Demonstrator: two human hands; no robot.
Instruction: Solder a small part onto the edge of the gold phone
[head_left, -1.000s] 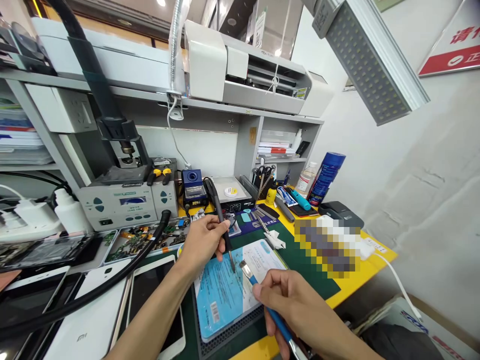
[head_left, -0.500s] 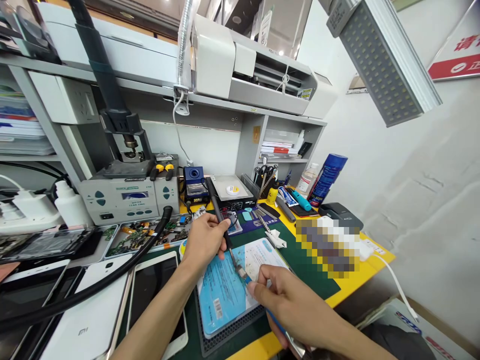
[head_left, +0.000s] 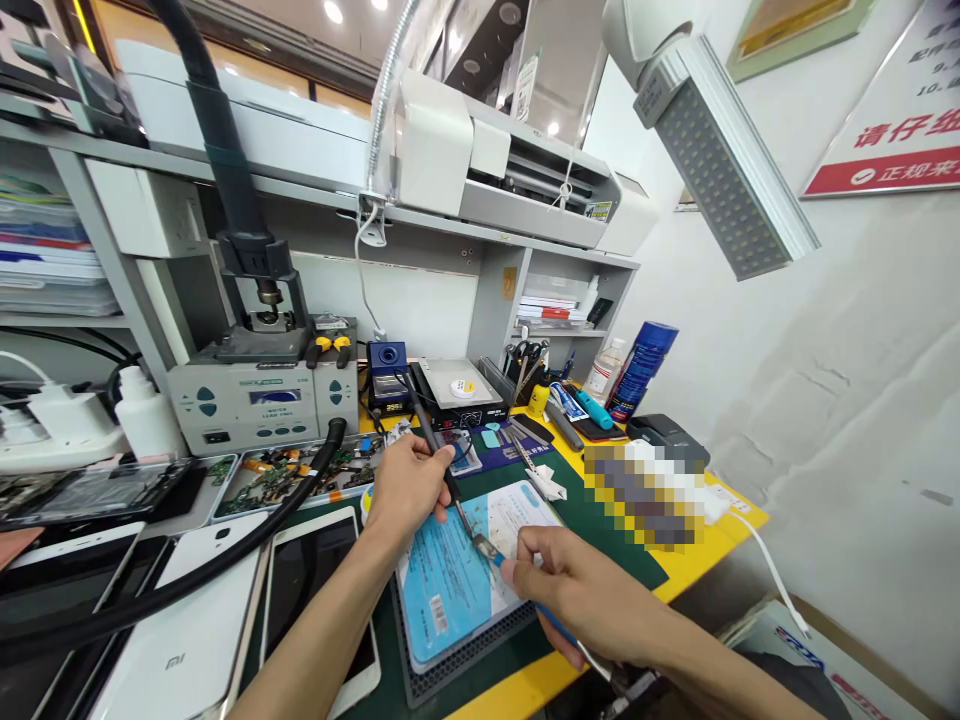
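My left hand (head_left: 411,480) pinches the black handle of a soldering iron (head_left: 448,480), whose slim metal tip slants down toward me. My right hand (head_left: 570,590) is closed round a blue-handled tool (head_left: 551,612) with a metal end; its exact kind I cannot make out. The two tips meet, or nearly so, over a blue and white printed packet (head_left: 439,610). Under the packet lies a dark perforated pad (head_left: 420,690) on a green mat (head_left: 626,540). Any small piece between the tips is too small to tell.
White phones (head_left: 184,630) and a thick black hose (head_left: 247,540) lie at left. Behind are a tray of circuit boards (head_left: 300,470), a hot-air station (head_left: 262,405) and a blue soldering station (head_left: 388,375). A blue spray can (head_left: 643,370) stands right; an LED lamp (head_left: 731,180) hangs above.
The camera view has shifted slightly, so the lamp and wall sign appear farther left. Both hands keep their tools, with the tips still together above the packet.
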